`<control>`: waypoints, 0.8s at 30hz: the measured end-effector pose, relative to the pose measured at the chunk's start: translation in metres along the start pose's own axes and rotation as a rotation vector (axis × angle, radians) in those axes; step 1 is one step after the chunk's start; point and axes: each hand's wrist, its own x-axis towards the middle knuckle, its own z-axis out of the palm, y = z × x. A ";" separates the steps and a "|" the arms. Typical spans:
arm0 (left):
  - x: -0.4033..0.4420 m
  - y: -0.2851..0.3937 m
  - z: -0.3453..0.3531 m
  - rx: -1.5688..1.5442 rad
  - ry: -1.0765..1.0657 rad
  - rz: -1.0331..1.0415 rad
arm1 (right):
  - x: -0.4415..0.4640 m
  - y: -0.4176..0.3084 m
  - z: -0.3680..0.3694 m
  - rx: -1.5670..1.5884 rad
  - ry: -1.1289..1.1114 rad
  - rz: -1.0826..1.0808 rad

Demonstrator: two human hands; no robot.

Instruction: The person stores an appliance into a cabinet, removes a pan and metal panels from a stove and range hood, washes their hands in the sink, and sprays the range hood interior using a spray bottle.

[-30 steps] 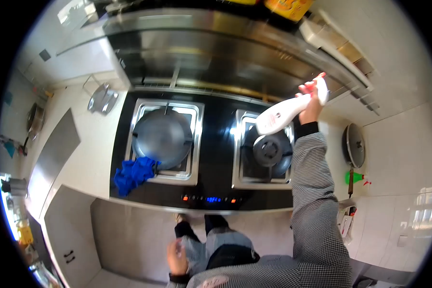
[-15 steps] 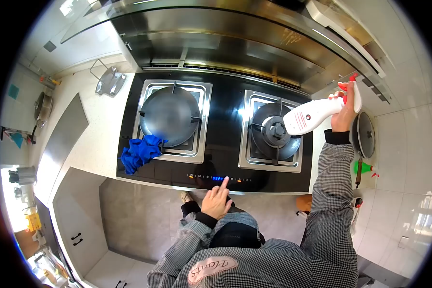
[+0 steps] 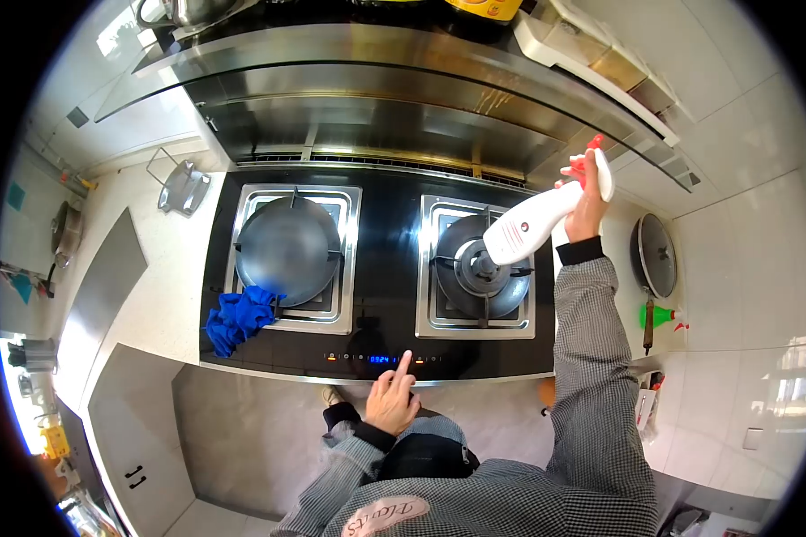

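Observation:
My right hand [image 3: 587,210] is wrapped around the neck of a white spray bottle [image 3: 527,225] with a red trigger. The bottle is tilted over the right burner [image 3: 483,269], its base toward the burner's middle. With the index finger stretched out, my left hand [image 3: 391,405] is at the front edge of the black glass cooktop [image 3: 387,268]. That fingertip is on or just over the control strip, beside the lit blue display [image 3: 383,359]. Nothing is held in the left hand. A crumpled blue cloth [image 3: 240,319] lies at the cooktop's front left corner, against the left burner.
A dark round plate [image 3: 289,251] covers the left burner. A wire rack [image 3: 184,187] stands on the left counter. To the right are a lidded pan [image 3: 655,257] and a green spray bottle [image 3: 657,315]. The slanted glass hood [image 3: 367,76] overhangs the back.
The view has shifted, so the cooktop appears lower and further left. My right hand still grips the spray bottle over the right burner. My left index finger stays at the control strip.

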 end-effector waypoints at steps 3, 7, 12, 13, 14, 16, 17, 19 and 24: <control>-0.021 -0.007 -0.021 -0.011 0.102 -0.026 | 0.022 0.027 -0.002 -0.027 0.076 0.004; -0.067 -0.024 -0.040 0.027 0.183 -0.130 | 0.029 0.027 0.007 -0.048 0.100 -0.083; -0.122 -0.027 -0.043 -0.012 0.201 -0.381 | 0.040 0.041 0.010 -0.046 0.077 -0.158; -0.130 -0.027 -0.042 -0.022 0.205 -0.456 | 0.040 0.040 0.011 0.000 0.086 -0.141; -0.136 -0.026 -0.041 -0.022 0.207 -0.456 | 0.041 0.039 0.012 0.047 0.094 -0.126; -0.146 -0.024 -0.041 0.010 0.272 -0.541 | 0.046 0.044 0.011 0.070 0.128 -0.115; -0.149 -0.022 -0.040 -0.008 0.290 -0.589 | 0.047 0.046 0.010 0.093 0.164 -0.103; -0.154 -0.024 -0.036 0.020 0.334 -0.582 | 0.051 0.048 0.006 0.095 0.162 -0.119; -0.162 -0.025 -0.033 0.030 0.405 -0.624 | 0.063 0.053 -0.009 0.078 0.236 -0.065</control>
